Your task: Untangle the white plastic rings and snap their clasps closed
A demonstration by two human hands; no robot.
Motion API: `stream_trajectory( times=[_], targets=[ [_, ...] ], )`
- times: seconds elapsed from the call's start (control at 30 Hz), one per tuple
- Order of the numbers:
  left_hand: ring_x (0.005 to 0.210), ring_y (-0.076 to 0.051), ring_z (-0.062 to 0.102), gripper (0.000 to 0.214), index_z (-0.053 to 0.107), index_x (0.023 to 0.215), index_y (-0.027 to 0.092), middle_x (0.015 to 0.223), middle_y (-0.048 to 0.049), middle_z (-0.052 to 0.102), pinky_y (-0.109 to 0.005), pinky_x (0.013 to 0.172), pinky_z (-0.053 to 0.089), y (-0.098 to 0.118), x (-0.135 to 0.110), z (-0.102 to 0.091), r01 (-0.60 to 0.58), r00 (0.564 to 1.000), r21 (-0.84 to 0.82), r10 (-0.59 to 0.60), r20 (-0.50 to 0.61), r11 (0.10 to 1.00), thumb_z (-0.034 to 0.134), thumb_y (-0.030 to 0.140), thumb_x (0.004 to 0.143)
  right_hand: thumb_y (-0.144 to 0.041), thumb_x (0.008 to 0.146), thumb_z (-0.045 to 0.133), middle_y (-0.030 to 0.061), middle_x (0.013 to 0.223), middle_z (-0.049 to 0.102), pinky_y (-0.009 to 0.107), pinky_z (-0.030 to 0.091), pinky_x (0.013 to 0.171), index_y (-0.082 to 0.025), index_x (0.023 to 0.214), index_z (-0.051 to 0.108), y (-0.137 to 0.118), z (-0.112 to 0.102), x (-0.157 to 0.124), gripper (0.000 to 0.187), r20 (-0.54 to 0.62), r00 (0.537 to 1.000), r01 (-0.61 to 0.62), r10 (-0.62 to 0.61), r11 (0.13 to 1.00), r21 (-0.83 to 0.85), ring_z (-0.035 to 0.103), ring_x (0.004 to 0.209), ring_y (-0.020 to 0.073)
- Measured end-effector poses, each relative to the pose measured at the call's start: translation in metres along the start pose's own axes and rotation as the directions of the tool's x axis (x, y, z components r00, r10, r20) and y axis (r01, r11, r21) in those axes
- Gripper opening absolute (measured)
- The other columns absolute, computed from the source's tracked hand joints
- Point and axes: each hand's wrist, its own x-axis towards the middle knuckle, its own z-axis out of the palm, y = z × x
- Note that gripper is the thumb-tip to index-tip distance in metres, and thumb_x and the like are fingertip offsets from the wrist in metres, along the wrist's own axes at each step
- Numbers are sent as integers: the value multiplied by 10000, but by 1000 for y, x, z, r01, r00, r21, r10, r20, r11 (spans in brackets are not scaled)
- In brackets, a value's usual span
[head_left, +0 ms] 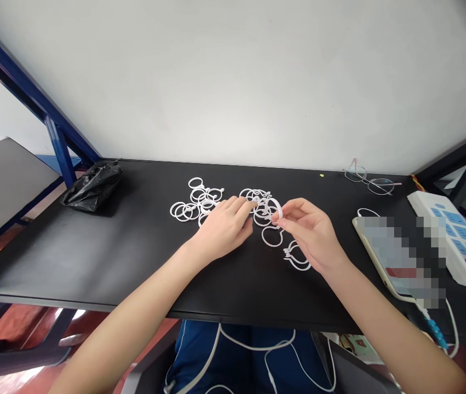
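Observation:
Between the thumb and fingers of my right hand (315, 232) is a white plastic curtain ring (277, 207), held tilted up above the pile. My left hand (226, 227) reaches over the middle of the loose rings, thumb apart from the bent fingers; its fingertips come close to the right-hand pile of rings (261, 219), and whether they touch one is unclear. Another group of white rings (183, 212) lies to the left of that hand, partly hidden by it. Below my right hand, a few rings with small clasp ends (298, 262) overlap on the black table.
A crumpled black plastic bag (93, 187) lies on the black tabletop (134, 257) at the left. Glasses (367, 180), a phone (392, 262) with a cable, and a white power strip (452, 235) are at the right. A pale wall stands behind. White cables (257, 347) cross my lap.

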Motion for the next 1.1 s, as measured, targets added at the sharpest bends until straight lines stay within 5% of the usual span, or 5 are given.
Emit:
stream_trajectory(
  times=[0.4, 0.6, 0.7, 0.97, 1.1],
  targets=[
    [883, -188, 644, 353, 426, 1259, 164, 965, -69, 659, -319, 742, 516, 7, -2, 0, -162, 975, -82, 147, -167, 983, 503, 303, 944, -302, 709, 783, 14, 768, 739, 213, 552, 563, -198, 840, 722, -4, 2, 3, 178, 38, 947, -318, 318, 915, 248, 668, 580, 108],
    [942, -207, 646, 455, 419, 1280, 170, 1094, -116, 654, -335, 766, 531, 15, -3, 4, -272, 944, -122, 240, -228, 954, 547, 408, 914, -481, 872, 561, -117, 268, 284, 148, 219, 256, -181, 799, 673, 1, 3, 1, 329, 214, 860, -508, 464, 818, 269, 140, 232, 43],
    [1020, -226, 628, 543, 435, 1280, 153, 1172, -144, 641, -352, 826, 525, 23, -4, 10, -326, 920, -138, 280, -276, 935, 570, 502, 887, -429, 856, 562, -104, 274, 314, 147, 208, 255, -191, 681, 585, 6, 6, -3, 296, 331, 804, -577, 495, 782, 234, 151, 244, 49],
    [1153, -190, 602, 412, 542, 1243, 186, 1236, -80, 658, -358, 1038, 432, 34, -4, 18, -442, 890, -96, 422, -172, 892, 443, 477, 970, -343, 709, 714, -57, 466, 401, 202, 321, 324, -206, 565, 457, 29, 7, -17, 325, 370, 916, -164, 153, 986, -2, 384, 394, 83],
    [1099, -193, 632, 435, 547, 1229, 137, 1192, -91, 686, -348, 996, 469, 35, -2, 25, -468, 861, -83, 433, -267, 880, 480, 468, 955, -328, 767, 638, -42, 497, 387, 216, 341, 348, -208, 574, 424, 34, 5, -17, 312, 355, 930, -81, 96, 995, -57, 373, 438, 91]
  ],
)
